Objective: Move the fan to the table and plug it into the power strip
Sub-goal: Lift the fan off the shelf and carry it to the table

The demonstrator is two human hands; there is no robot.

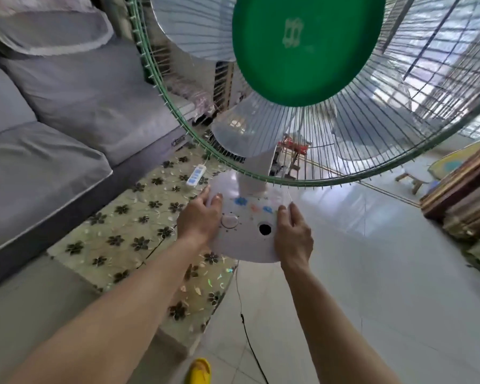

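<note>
A fan [305,51] with a green hub, wire cage and white round base [247,239] fills the upper middle of the head view. My left hand [198,220] grips the base's left edge and my right hand [293,234] grips its right edge, holding the fan over the right edge of the low table [128,228], which has a flower-patterned cover. A white power strip [196,175] lies on the far end of that table, just left of the base. The fan's black cord [247,336] hangs down to the floor tiles.
A grey sofa [53,128] runs along the table's left side. Wooden furniture [460,189] stands at the right, with a small wooden stool [410,180] beyond it. A yellow slipper [198,370] shows at the bottom. Pale floor tiles [372,273] spread to the right.
</note>
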